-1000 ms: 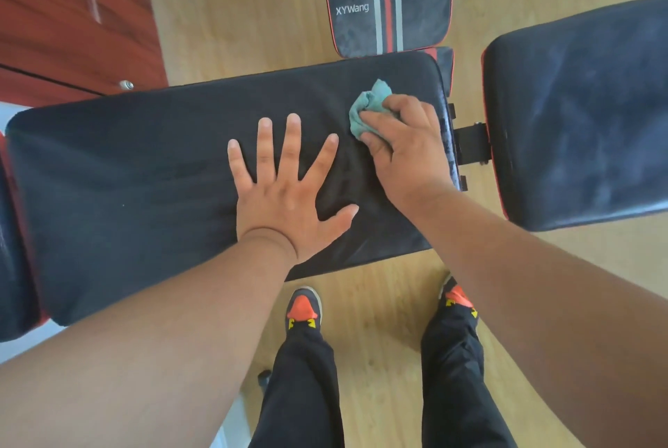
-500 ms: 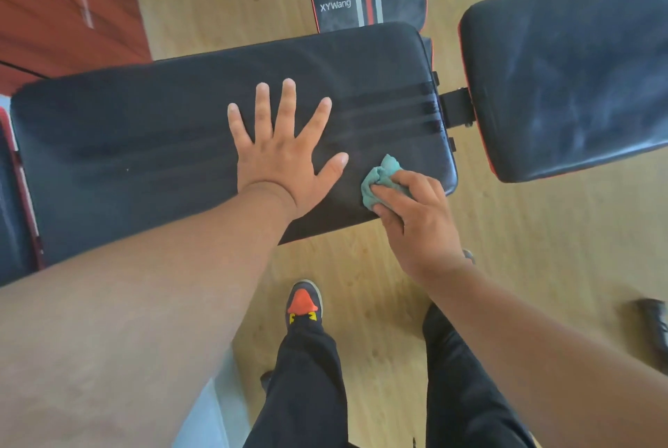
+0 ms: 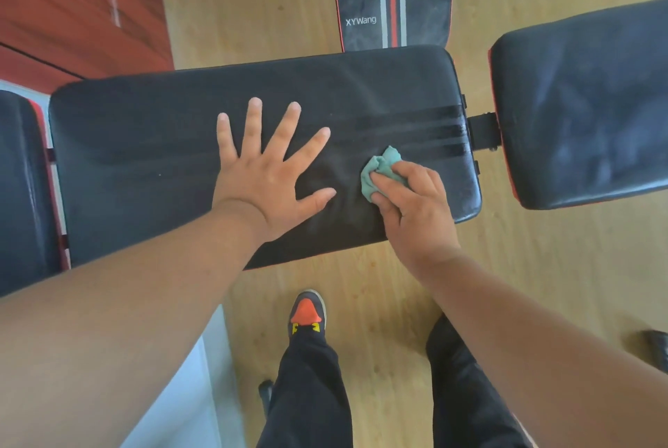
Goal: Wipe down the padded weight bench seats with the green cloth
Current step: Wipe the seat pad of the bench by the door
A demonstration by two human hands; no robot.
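Gripping the bunched green cloth (image 3: 381, 173) in right hand (image 3: 415, 209) fingers, now back up from the near edge onto the centre-right seat pad (image 3: 144, 144), left hand (image 3: 267, 173) splayed flat, mid-wipe, right-hand pad (image 3: 585, 104) seemingly undone

Green cloth (image 3: 380, 173) mostly under fingers
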